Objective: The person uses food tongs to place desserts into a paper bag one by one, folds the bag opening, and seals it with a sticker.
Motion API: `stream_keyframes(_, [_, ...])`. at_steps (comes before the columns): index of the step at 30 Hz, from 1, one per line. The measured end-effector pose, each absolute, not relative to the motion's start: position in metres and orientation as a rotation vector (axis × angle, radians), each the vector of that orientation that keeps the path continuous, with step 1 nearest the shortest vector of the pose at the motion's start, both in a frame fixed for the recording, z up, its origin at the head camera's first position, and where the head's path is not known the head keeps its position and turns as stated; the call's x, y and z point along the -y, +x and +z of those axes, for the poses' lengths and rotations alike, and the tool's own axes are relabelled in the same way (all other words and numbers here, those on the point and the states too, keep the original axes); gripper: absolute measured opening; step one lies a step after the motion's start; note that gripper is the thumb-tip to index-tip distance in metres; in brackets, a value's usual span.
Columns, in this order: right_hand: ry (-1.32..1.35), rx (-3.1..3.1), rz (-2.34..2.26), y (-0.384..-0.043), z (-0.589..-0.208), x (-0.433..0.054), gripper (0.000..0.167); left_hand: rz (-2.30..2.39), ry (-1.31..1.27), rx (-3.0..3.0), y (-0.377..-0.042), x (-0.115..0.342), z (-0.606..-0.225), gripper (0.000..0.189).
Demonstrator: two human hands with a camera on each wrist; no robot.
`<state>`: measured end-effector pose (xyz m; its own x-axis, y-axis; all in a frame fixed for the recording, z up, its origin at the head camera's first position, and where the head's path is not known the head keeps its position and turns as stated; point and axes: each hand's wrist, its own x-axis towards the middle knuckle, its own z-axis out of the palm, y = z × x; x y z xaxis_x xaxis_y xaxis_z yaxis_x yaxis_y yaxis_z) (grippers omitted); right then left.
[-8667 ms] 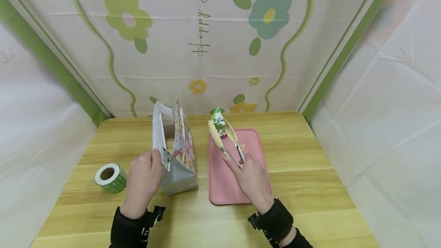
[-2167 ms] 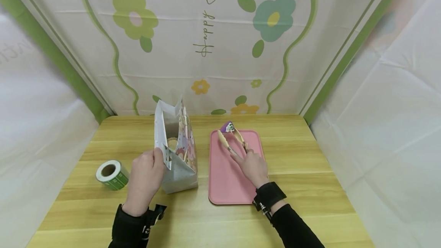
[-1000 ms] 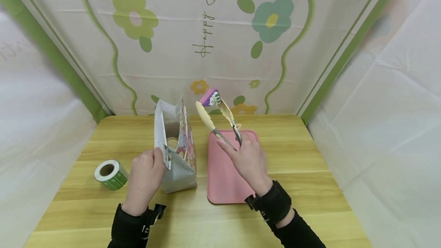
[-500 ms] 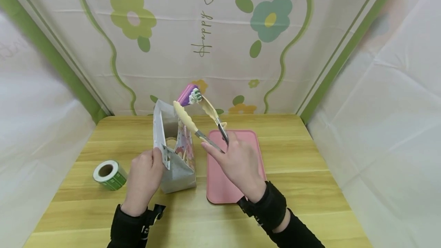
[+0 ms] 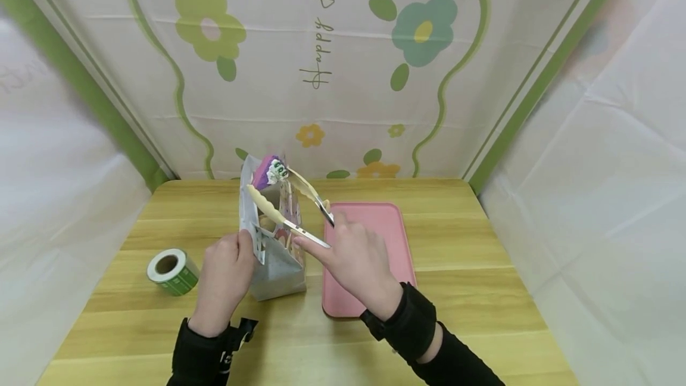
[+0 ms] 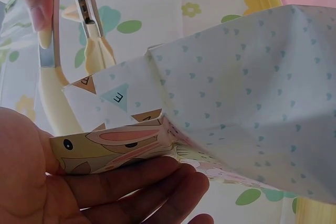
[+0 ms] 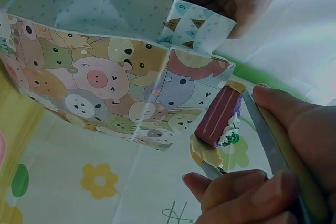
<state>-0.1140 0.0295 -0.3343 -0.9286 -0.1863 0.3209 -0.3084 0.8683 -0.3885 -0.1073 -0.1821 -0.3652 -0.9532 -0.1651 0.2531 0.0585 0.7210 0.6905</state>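
Observation:
My left hand (image 5: 222, 282) grips the near left edge of an open paper bag (image 5: 276, 282) printed with cartoon animals. In the left wrist view, its thumb and fingers pinch the bag's rim (image 6: 121, 145). My right hand (image 5: 359, 261) holds cream-tipped metal tongs (image 5: 268, 208). Between their tips is a purple-and-pink cake slice (image 5: 265, 171) topped with white cream and green bits. The slice hangs over the far part of the bag's mouth; in the right wrist view the slice (image 7: 219, 116) shows beside the bag's printed wall. A tan piece (image 5: 265, 222) shows inside the bag.
A pink rectangular tray (image 5: 377, 213) lies right of the bag, partly under my right hand. A roll of green labels (image 5: 174, 273) stands at the left. A flower-printed cloth (image 5: 343, 100) hangs behind the wooden table (image 5: 471, 290).
A green slice was in the tongs at first, then the purple slice at the tray's far edge. My right hand has since carried it up and left over the bag. My left hand stays put.

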Motion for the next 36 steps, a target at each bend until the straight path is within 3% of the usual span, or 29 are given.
stream_keyframes(6, [0.419, 2.756, 0.579, -0.115, -0.332, -0.030, 0.062, -1.066, 0.075, 2.629, -0.108, 0.180, -0.366, 0.056])
stream_keyframes(36, [0.482, 2.686, 0.210, -0.117, -0.318, -0.024, 0.067, -1.056, 0.064, 2.612, -0.108, 0.184, -0.366, 0.056])
